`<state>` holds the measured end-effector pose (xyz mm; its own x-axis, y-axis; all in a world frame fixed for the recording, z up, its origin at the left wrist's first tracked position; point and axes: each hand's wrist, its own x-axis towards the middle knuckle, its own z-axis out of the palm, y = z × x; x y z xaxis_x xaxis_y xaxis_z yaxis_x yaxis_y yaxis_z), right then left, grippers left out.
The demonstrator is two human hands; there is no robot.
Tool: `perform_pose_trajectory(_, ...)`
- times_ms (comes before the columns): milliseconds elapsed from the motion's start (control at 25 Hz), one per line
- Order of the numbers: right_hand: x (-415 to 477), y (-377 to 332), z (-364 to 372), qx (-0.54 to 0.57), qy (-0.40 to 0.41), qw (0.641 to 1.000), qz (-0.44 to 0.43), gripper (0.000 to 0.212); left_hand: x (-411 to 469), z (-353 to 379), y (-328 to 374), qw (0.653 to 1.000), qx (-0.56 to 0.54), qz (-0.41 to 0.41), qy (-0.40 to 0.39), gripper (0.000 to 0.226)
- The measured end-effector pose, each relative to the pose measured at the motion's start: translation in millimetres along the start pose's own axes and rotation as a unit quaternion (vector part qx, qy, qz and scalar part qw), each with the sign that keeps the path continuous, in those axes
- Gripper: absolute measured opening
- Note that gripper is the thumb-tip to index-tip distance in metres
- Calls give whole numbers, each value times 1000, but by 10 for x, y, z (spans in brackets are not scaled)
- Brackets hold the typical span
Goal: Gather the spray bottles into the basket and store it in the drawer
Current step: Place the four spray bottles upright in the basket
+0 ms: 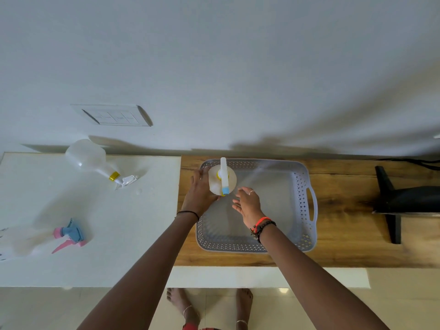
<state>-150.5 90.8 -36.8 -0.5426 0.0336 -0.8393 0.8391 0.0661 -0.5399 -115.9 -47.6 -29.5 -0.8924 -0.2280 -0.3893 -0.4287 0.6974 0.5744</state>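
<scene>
- While the person stands barefoot at the wooden table (333,186), a grey perforated basket (302,186) with side handles sits on it, close to the wall.
- One spray bottle (222,178) stands upright in the far left corner of the basket; seen from above, its white trigger head with a blue nozzle tip points toward the person, and a yellow collar shows at the neck.
- The left hand (198,194) has its grip wrapped on the left side of that bottle's body, fingers curled against it.
- The right hand (247,203) hovers over the basket just right of the bottle, grip released, fingers spread and touching nothing.
- On the white table (131,222) to the left, a translucent spray bottle with a yellow collar (92,160) lies on its side, white trigger toward the basket.
- Nearer the left edge lies another spray bottle with a pink and blue trigger head (69,235), its body blurred.
- At the right end of the wooden table rests a black object (404,201), which I cannot identify.
</scene>
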Motion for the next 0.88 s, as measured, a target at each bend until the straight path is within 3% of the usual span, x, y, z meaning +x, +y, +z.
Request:
perform_pose_trajectory(200, -175, 179, -121, 29, 51, 998, -24, 28, -499, -46, -76, 994, -64, -24, 82, 67)
perform_pose_trajectory(440, -558, 354, -39, 46, 19, 998, -37, 10, -1202, -143, -260, 962, -165, -121, 182, 36)
perform_pose_trajectory(600, -789, 450, 186, -5, 4, 998, -64, 18, -1575, -204, -551, 943, -189, -171, 216, 30)
perform_pose_trajectory(880, -1065, 715, 877, -74, -29, 995, -61, 10, -2028, -509, -1367, 913, -211, -233, 261, 26)
